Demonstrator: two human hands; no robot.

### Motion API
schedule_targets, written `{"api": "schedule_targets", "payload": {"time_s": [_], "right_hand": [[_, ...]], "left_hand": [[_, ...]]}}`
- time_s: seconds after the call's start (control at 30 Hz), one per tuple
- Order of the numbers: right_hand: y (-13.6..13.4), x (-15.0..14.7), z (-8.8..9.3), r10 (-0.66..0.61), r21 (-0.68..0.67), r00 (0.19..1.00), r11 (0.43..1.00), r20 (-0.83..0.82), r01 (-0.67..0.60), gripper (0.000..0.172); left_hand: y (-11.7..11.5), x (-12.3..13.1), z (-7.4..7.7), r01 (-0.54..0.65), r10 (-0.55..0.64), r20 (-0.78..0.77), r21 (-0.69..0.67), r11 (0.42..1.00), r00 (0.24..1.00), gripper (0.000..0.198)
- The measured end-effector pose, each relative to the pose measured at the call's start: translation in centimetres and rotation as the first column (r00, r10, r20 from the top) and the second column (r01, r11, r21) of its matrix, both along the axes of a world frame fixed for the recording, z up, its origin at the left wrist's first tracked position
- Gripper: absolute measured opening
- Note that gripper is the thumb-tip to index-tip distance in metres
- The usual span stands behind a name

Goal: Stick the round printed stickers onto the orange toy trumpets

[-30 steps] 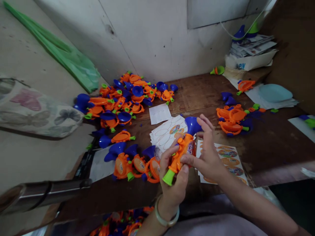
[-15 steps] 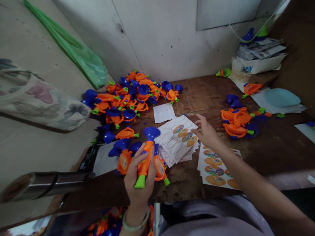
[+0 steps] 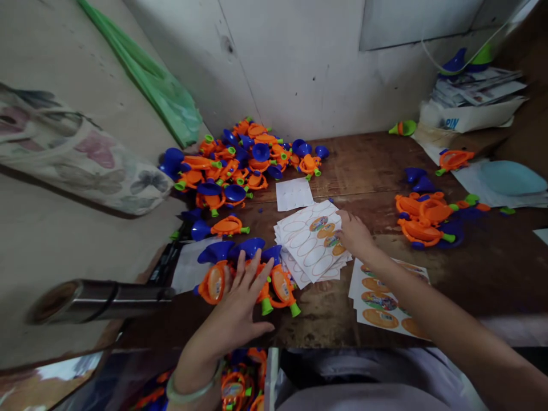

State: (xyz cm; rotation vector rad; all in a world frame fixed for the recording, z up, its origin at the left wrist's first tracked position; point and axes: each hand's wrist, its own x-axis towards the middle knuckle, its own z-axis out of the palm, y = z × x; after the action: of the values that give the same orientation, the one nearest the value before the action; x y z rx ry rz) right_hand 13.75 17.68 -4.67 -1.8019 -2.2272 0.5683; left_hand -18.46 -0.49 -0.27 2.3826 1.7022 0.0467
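My left hand is spread open with fingers apart, lying over a row of orange and blue toy trumpets at the near edge of the wooden table. My right hand reaches onto a stack of sticker sheets, its fingertips pressed together on a round sticker near the sheet's right side. Whether a sticker is lifted I cannot tell. A second sheet of round stickers lies under my right forearm.
A big heap of toy trumpets lies at the back left, a smaller group at the right. A small white sheet, a green bag, a patterned cloth bag, a paper pile and a dark tube surround them.
My left hand set the held trumpet down among the row at the near edge and opened. My right hand moved from beside that trumpet onto the sticker sheets.
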Motion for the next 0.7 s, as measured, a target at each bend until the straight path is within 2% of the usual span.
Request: {"api": "schedule_targets", "payload": {"time_s": [0.07,0.17,0.23,0.33,0.4,0.53,0.6,0.7], "right_hand": [[0.1,0.3,-0.2,-0.008,0.011,1.000,1.000,-0.023,0.008,0.058],[0.1,0.3,-0.7,-0.005,0.041,0.998,0.999,-0.066,0.008,0.067],[0.2,0.0,-1.0,-0.002,0.053,0.996,0.999,-0.092,0.007,0.073],[0.4,-0.3,-1.2,-0.014,0.064,0.990,0.998,-0.142,0.024,0.058],[0.5,-0.1,-1.0,-0.023,0.079,0.981,0.996,-0.195,0.039,0.050],[0.2,1.1,0.0,0.011,0.135,0.945,0.990,-0.327,0.035,0.042],[-0.4,1.8,0.7,0.055,0.183,0.919,0.983,-0.390,0.019,0.037],[-2.1,2.7,1.8,0.133,0.266,0.876,0.964,-0.463,-0.005,0.033]], "left_hand": [[0.4,0.3,1.1,0.016,-0.016,0.021,0.012,1.000,1.000,0.130],[1.1,2.4,2.2,0.004,-0.016,0.080,0.154,0.988,0.997,0.110],[1.5,4.9,2.5,0.004,-0.042,0.149,0.246,0.969,0.988,0.096],[2.4,8.8,2.0,0.006,-0.100,0.283,0.313,0.950,0.954,0.074],[3.5,10.8,1.3,-0.067,-0.081,0.389,0.352,0.934,0.918,0.058],[7.4,12.9,0.1,-0.333,0.073,0.564,0.374,0.865,0.823,0.041],[9.4,13.6,0.0,-0.387,0.098,0.601,0.374,0.843,0.793,0.042],[11.6,15.0,0.5,-0.401,0.062,0.655,0.381,0.833,0.753,0.045]]}}
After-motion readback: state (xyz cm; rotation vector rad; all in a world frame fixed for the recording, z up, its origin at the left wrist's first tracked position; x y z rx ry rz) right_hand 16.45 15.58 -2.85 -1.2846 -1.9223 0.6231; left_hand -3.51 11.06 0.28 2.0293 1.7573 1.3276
